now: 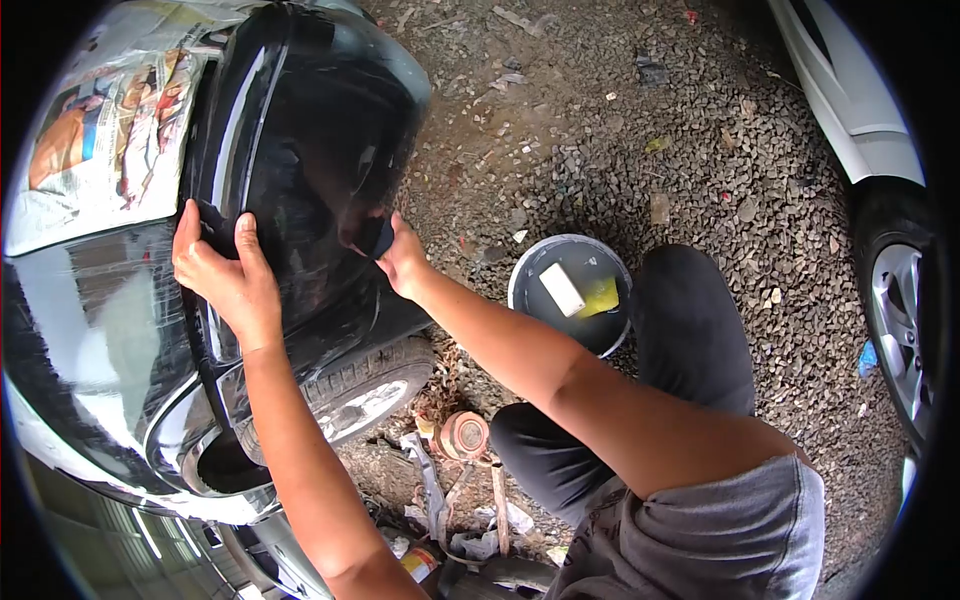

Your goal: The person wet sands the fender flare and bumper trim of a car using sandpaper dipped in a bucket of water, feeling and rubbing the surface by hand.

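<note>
My left hand [228, 280] rests on the edge of a glossy black car body panel [305, 150], with thumb and index finger spread apart. At the panel's right side, my right hand [403, 262] presses a small dark piece of sandpaper [378, 240] against the curved surface. My fingertips behind it are partly hidden. Newspaper [110, 150] under clear film covers the neighbouring part of the car at the upper left.
A bucket [515, 290] of dark water near my knee holds a white block [562, 290] and a yellow sponge [600, 298]. Below the panel is a car wheel [370, 400]. An orange-brown round container [464, 436] stands among scraps. A white car [865, 100] is at right, on gravel.
</note>
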A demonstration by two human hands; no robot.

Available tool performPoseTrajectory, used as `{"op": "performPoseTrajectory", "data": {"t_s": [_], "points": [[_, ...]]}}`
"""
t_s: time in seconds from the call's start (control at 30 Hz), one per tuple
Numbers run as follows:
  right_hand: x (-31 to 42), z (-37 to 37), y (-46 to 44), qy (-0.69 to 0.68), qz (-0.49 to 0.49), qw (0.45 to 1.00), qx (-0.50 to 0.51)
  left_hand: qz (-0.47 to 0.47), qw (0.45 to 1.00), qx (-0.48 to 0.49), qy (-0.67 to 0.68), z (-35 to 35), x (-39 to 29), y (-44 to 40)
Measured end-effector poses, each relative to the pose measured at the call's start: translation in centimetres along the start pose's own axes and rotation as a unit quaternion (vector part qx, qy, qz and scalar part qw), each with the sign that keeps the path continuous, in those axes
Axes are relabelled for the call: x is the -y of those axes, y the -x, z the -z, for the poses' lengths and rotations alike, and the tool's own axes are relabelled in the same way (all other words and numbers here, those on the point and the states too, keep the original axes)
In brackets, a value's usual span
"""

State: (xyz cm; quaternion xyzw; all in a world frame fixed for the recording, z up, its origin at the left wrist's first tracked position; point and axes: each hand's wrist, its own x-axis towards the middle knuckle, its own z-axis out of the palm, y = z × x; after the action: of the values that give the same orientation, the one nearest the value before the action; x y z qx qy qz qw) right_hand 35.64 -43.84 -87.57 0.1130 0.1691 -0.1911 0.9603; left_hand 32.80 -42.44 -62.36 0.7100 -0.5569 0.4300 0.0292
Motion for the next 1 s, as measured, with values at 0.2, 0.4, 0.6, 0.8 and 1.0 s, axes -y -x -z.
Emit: {"op": "performPoseTrajectory", "data": {"t_s": [0.2, 0.4, 0.6, 0.8, 1.0], "points": [[16.0, -6.3, 4.4, 0.073, 0.177, 0.974, 0.119, -0.001, 1.0, -0.007, -0.024, -0.2, 0.0, 0.0], [9.5, -10.1, 5.1, 0.341, 0.512, 0.789, -0.001, 0.009, 1.0, -0.005, -0.005, 0.0, -0.2, 0.1], [10.1, -11.5, 6.6, 0.455, 0.595, 0.663, 0.003, 0.01, 1.0, -0.012, 0.004, 0.2, -0.3, 0.0], [14.9, -16.9, 8.3, 0.553, 0.671, 0.49, 0.055, 0.035, 0.998, -0.037, 0.03, 0.3, -0.7, -0.2], [15.4, -15.0, 8.1, 0.596, 0.695, 0.389, 0.102, 0.081, 0.994, -0.041, 0.066, 0.8, -1.2, -0.2]]}}
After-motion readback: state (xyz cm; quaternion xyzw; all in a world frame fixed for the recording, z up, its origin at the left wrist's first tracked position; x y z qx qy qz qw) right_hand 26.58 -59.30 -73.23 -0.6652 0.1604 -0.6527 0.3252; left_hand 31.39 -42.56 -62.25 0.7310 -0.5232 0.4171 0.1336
